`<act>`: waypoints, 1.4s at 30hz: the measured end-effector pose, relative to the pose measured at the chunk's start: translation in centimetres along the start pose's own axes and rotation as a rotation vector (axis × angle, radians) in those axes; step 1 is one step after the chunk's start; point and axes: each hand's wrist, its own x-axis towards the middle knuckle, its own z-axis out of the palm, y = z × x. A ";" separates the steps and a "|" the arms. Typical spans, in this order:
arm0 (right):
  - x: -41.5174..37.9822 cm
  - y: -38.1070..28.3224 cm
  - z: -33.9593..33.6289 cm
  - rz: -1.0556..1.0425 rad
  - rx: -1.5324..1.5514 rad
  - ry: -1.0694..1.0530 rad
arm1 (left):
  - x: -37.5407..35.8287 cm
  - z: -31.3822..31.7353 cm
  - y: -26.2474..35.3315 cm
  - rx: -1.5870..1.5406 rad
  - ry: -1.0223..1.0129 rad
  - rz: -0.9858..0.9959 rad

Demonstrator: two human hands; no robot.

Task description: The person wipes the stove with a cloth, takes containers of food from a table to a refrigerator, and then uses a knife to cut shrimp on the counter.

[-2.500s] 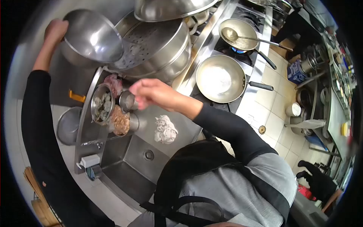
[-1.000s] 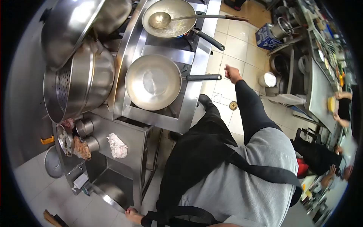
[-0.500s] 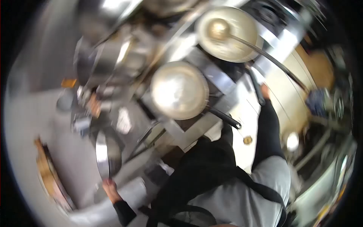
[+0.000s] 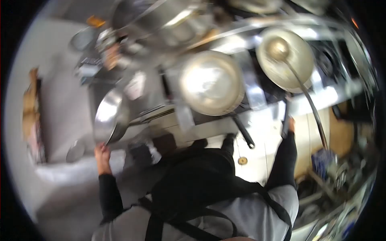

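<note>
My left hand point(image 4: 103, 156) is closed on the near rim of a shiny steel bowl point(image 4: 109, 114), which is tipped on its side at the counter edge. On the stove to the right, my right hand point(image 4: 291, 125) is closed at the dark handle of a light-coloured frying pan point(image 4: 299, 66); motion blur hides the finger detail. A ladle point(image 4: 277, 49) rests with its bowl in that pan, and its long handle sticks out past the stove edge. Between my hands a second frying pan point(image 4: 211, 82) sits on the stove, its black handle pointing towards me.
A wooden board point(image 4: 30, 108) lies at the far left of the counter. A grey container point(image 4: 83, 39) and a white patch like paper point(image 4: 136, 85) are near the bowl. Large metal pots point(image 4: 161, 20) stand at the back. A blue box point(image 4: 323, 162) is at the lower right.
My view has turned, so the stove and counter appear rotated. My left hand still holds the bowl, and my right hand remains at the pan handle.
</note>
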 end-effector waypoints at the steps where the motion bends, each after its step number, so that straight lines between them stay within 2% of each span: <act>1: 1.2 3.0 0.0 -0.165 -0.176 0.020 | 0.8 -0.6 0.9 0.017 -0.098 -0.106; 2: 2.7 4.9 0.5 -0.254 -0.294 0.031 | 2.5 -1.6 0.2 0.267 -0.214 0.070; 3: 7.0 9.2 1.1 -0.280 -0.401 -0.021 | 1.2 0.0 0.3 0.108 -0.156 -0.020; 4: -1.4 1.0 1.0 -0.366 -0.134 0.073 | 1.4 0.0 0.7 -0.056 -0.078 -0.107; 5: -2.8 -0.1 1.5 -0.177 0.184 0.173 | 0.4 1.2 0.1 -0.069 -0.086 -0.119; 6: -5.4 -1.5 1.3 0.026 0.599 0.094 | 0.3 1.2 -0.3 -0.062 -0.046 -0.139; 7: -8.7 -3.9 1.5 0.065 0.815 0.075 | -0.3 0.9 -0.3 -0.080 0.001 -0.148; 8: -13.1 -8.6 1.6 0.165 0.907 0.177 | -0.8 0.7 -1.1 -0.151 0.024 -0.143; 9: -14.7 -8.0 1.5 0.089 0.996 0.201 | -2.9 2.2 -1.6 -0.134 0.074 -0.120; 10: -18.1 -9.3 1.1 0.115 0.727 0.473 | -3.8 2.7 -1.9 -0.096 0.116 -0.104; 12: -24.8 -13.5 1.3 -0.189 0.540 0.645 | -2.0 1.5 -3.4 -0.149 0.046 -0.134; 13: -26.8 -17.0 1.6 -0.211 0.541 0.651 | -2.5 2.0 -4.0 -0.184 0.025 -0.127; 15: -30.6 -24.5 1.9 -0.606 0.223 0.641 | -3.7 3.2 -5.1 -0.186 0.043 -0.118; 16: -32.2 -29.4 1.5 -0.573 0.304 0.541 | -3.7 3.8 -5.9 -0.192 0.014 -0.130; 18: -31.3 -35.9 -0.2 -0.700 0.188 0.550 | -3.1 3.7 -7.7 -0.244 -0.031 -0.153; 19: -31.5 -40.0 -0.4 -0.673 0.335 0.497 | -2.3 3.7 -8.9 -0.244 -0.039 -0.144; 21: -33.0 -49.0 -1.1 -0.989 0.223 0.448 | -1.9 4.7 -10.3 -0.256 -0.046 -0.163; 24: -35.2 -61.5 -0.6 -1.258 -0.039 0.382 | 1.1 4.5 -13.5 -0.273 -0.037 -0.105; 27: -33.8 -73.7 3.1 -1.530 -0.205 0.232 | 0.9 4.5 -13.3 -0.240 -0.058 -0.063; 28: -34.2 -77.7 4.8 -1.514 -0.321 0.278 | 0.7 5.0 -13.0 -0.214 -0.093 -0.031; 29: -31.9 -82.0 6.3 -1.678 -0.473 0.380 | 0.4 5.1 -12.7 -0.193 -0.104 -0.042; 30: -30.0 -85.7 8.1 -1.714 -0.522 0.397 | 0.2 5.1 -12.7 -0.206 -0.119 -0.040; 32: -25.6 -92.6 11.2 -1.668 -0.920 0.619 | -0.2 4.9 -12.5 -0.165 -0.157 -0.008; 34: -27.8 -95.0 13.2 -1.313 -0.911 0.543 | -1.8 5.2 -11.0 -0.161 -0.175 -0.014; 36: -25.5 -97.3 14.5 -1.253 -0.907 0.583 | -3.4 5.7 -9.9 -0.175 -0.167 -0.034; 37: -24.1 -98.9 15.2 -1.234 -0.996 0.495 | -4.0 5.8 -9.1 -0.150 -0.179 -0.035; 38: -27.8 -98.5 15.5 -1.197 -1.183 0.486 | -4.1 5.4 -9.0 -0.123 -0.187 -0.041; 39: -26.1 -99.6 15.9 -1.086 -1.040 0.509 | -2.5 4.6 -10.1 -0.147 -0.233 -0.048; 42: -27.1 -100.6 17.5 -1.128 -1.103 0.631 | -3.8 5.0 -8.3 -0.093 -0.249 -0.028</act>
